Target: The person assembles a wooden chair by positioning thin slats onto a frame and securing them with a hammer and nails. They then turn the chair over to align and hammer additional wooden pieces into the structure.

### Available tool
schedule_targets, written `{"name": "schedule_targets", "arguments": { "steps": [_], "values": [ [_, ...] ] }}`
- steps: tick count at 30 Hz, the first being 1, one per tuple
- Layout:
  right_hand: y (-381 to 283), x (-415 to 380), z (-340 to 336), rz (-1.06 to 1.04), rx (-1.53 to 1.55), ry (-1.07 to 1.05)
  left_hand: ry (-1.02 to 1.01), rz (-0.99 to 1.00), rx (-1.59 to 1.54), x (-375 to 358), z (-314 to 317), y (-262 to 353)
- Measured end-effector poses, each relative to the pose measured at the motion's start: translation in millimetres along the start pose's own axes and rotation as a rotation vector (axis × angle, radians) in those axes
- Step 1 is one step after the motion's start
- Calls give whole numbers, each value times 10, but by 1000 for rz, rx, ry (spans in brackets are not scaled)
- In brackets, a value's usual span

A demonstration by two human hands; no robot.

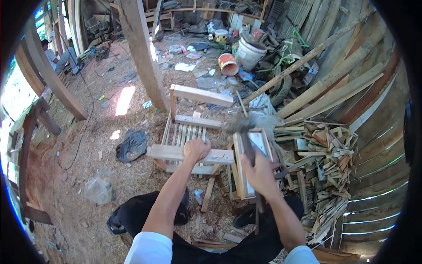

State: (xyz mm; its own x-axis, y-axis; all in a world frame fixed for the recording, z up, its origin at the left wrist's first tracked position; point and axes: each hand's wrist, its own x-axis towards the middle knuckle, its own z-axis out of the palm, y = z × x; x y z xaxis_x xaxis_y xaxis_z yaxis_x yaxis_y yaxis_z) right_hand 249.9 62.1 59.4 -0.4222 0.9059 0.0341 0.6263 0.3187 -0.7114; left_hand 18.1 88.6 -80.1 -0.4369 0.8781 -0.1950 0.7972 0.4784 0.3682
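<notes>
My left hand (196, 150) is closed over the near top rail (169, 152) of a slatted wooden frame that looks like a small chair or bench. Its far rail (202, 95) stands beyond, and thin slats (187, 132) run between the sides. In my right hand (260, 174) is a hammer (249, 147), its handle gripped and its head raised; the head is blurred. Below the hammer sits a wooden-framed box or panel (241, 174) with a pale surface, partly hidden by my right hand.
Wood offcuts (321, 163) are heaped on the right beside the slatted wall. A post (140, 53) rises beyond the frame. Buckets (249, 53) and scrap lie at the back. A dark plastic bag (132, 145) rests on the shavings-covered floor. Another person (50, 55) is at far left.
</notes>
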Motion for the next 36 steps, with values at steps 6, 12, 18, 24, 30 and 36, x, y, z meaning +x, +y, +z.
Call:
{"name": "schedule_targets", "arguments": {
  "steps": [6, 12, 18, 24, 30, 36],
  "values": [
    [241, -98, 267, -4, 14, -20, -9, -12, -14, 93, 49, -41],
    [347, 60, 112, -23, 55, -51, 15, -4, 12, 101, 89, -57],
    [6, -42, 36, -107, 105, 145, 19, 1, 29, 171, 141, -64],
    [638, 48, 363, -2, -45, -44, 72, 20, -2, 96, -48, 41],
    [-186, 92, -295, 109, 165, 23, 38, 7, -6, 105, 55, 1],
    [434, -97, 461, -76, -1, 135, 20, -19, -11, 96, 51, 19]
  ]
}}
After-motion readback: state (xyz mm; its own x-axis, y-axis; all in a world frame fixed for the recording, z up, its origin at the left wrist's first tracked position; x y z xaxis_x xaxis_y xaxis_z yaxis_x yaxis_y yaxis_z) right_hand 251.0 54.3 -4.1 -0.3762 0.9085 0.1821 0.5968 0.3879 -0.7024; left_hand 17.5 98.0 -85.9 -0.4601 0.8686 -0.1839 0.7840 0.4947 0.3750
